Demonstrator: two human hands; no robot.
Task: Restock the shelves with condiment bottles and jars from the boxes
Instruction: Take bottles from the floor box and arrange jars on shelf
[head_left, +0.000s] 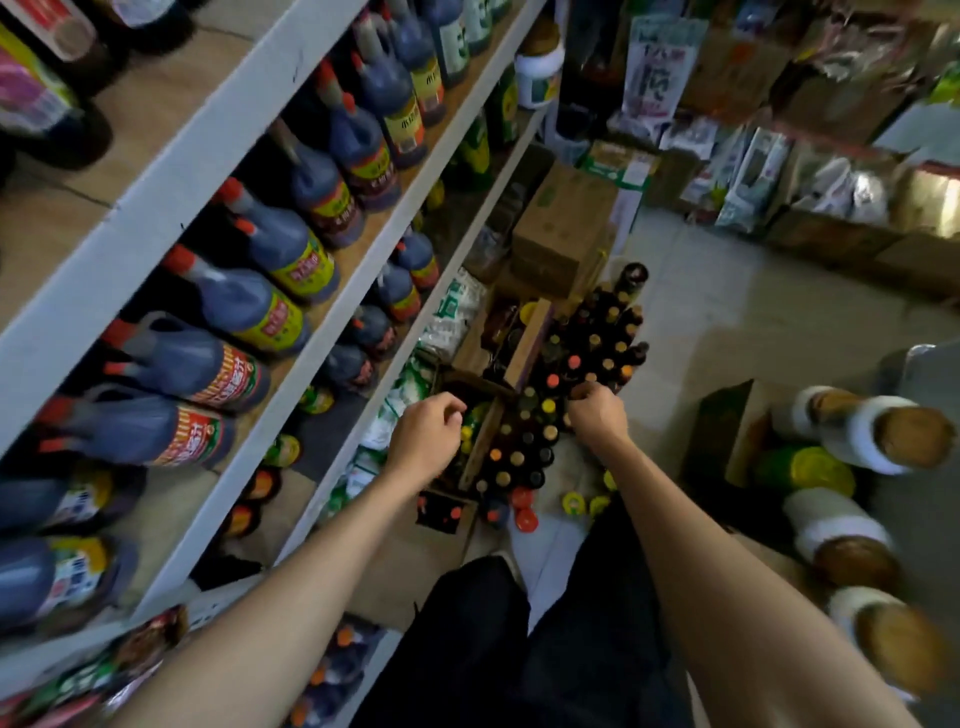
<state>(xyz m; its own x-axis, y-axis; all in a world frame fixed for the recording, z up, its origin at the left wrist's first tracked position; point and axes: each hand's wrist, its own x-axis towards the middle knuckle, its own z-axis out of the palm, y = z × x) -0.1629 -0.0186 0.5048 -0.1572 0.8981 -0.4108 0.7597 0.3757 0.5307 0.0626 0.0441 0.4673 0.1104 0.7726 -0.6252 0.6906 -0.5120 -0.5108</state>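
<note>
A pick-up is judged to be in hand. The left hand (426, 436) and right hand (597, 415) are held loosely curled and empty above the bottles (587, 358), which are massed on the floor (727, 322) beside the shelves (208, 150). Next, one bottle neck must be gripped and lifted clear of its neighbours.

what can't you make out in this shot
Head view:
- Shelf bottles: labels blurred, text unreadable.
- Floor bottles: seen from above, so only caps show and labels are hidden.
- Right hand: fingers curl away from the camera; whether it grips a cap is unclear.
- Box: inside dark, partly covered by the left hand.
- Jars: blurred, labels unreadable.
</note>
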